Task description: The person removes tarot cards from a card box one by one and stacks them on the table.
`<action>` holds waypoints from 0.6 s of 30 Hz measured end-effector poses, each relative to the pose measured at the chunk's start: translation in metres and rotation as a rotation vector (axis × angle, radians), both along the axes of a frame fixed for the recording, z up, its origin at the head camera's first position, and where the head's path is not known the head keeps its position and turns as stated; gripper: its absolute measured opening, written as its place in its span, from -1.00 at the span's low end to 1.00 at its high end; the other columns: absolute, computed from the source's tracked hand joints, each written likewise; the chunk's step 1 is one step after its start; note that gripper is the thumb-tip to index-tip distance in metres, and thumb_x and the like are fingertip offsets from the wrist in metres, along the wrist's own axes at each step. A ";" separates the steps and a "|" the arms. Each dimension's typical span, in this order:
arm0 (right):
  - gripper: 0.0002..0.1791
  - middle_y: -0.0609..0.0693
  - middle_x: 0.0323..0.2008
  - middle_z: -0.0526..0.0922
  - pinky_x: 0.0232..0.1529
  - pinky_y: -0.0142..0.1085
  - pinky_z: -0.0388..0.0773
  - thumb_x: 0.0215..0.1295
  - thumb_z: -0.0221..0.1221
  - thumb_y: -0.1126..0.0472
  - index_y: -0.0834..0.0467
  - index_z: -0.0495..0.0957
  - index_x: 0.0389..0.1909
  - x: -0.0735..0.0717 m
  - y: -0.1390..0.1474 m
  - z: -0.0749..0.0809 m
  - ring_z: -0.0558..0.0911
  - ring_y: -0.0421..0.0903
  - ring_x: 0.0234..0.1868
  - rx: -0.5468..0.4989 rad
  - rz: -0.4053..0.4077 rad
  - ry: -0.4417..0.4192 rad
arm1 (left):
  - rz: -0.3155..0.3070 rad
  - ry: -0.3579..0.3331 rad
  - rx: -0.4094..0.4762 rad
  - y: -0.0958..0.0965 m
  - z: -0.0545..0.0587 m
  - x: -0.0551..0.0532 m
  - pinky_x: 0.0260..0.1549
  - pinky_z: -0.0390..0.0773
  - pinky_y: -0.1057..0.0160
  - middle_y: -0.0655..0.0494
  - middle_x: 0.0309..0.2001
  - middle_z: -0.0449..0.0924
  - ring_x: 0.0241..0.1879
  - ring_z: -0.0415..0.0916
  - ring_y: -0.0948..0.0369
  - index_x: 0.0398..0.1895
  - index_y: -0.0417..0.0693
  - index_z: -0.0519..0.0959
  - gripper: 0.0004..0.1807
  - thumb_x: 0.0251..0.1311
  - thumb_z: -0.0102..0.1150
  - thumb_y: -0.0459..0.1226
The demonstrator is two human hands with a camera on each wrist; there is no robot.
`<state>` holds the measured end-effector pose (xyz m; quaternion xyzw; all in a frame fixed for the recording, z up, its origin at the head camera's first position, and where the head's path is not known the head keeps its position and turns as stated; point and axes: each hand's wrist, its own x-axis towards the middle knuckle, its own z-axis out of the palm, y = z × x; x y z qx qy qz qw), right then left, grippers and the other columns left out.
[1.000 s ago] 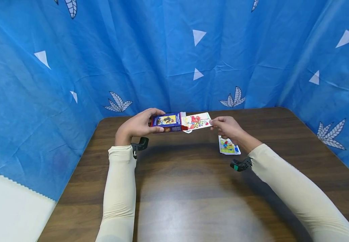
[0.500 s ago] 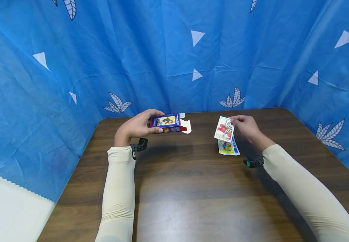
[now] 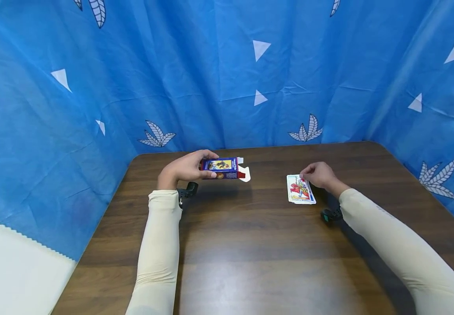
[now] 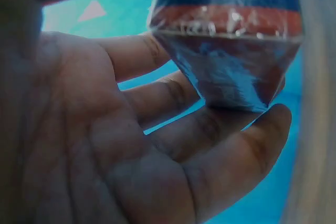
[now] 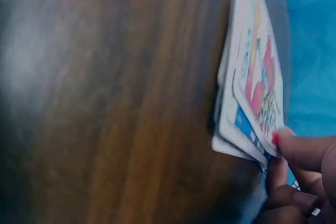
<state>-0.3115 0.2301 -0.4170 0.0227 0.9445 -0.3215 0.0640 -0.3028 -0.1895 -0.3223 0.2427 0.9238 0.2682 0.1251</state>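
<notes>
In the head view my left hand (image 3: pixel 189 167) grips a blue and red card box (image 3: pixel 220 168) near the table's far edge. Its end flap hangs open on the right side. The left wrist view shows the box end (image 4: pixel 226 22) held between thumb and fingers. My right hand (image 3: pixel 320 176) pinches a picture card (image 3: pixel 299 189) by its corner, over a small pile of cards. In the right wrist view the card (image 5: pixel 262 85) lies slightly raised at that corner above the pile (image 5: pixel 236 140), thumb on its face. The inside of the box is hidden.
A dark wooden table (image 3: pixel 246 245) spreads under both hands. Blue curtain (image 3: pixel 227 74) with white leaf and triangle prints hangs behind and at both sides. Black wrist cameras sit at each wrist, the right one (image 3: pixel 331 215) low near the tabletop.
The right hand has drawn the card out of the box, carried it right and lowered it onto the pile. The left hand still holds the box, now slightly lower in view.
</notes>
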 end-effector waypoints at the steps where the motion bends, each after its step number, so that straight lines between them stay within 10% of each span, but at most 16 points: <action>1: -0.75 0.20 -0.15 0.54 -0.28 -0.25 0.43 0.23 0.15 0.13 0.23 0.60 -0.21 0.000 0.000 -0.001 0.44 0.04 -0.22 0.009 0.006 -0.016 | -0.001 -0.007 -0.007 0.002 -0.004 -0.002 0.02 0.45 0.11 0.10 0.06 0.41 0.01 0.37 0.12 0.20 0.09 0.32 -0.32 0.01 0.26 0.07; 10: -0.80 0.16 -0.28 0.52 -0.41 -0.34 0.42 0.19 0.17 0.17 0.24 0.51 -0.29 0.010 -0.003 0.002 0.45 0.00 -0.33 0.000 0.027 0.022 | -0.029 -0.045 -0.020 0.020 -0.035 -0.014 0.12 0.39 0.09 0.09 0.12 0.37 0.07 0.33 0.12 0.22 0.11 0.28 -0.31 0.00 0.29 0.02; 18: -0.77 0.02 -0.43 0.54 -0.52 -0.30 0.41 0.21 0.17 0.01 0.10 0.52 -0.35 0.052 -0.049 0.022 0.46 -0.09 -0.49 -0.048 0.189 0.192 | -0.038 -0.007 -0.156 0.015 -0.076 -0.021 0.19 0.30 0.05 0.03 0.15 0.26 0.11 0.27 0.12 0.28 0.07 0.20 -0.29 0.06 0.23 -0.02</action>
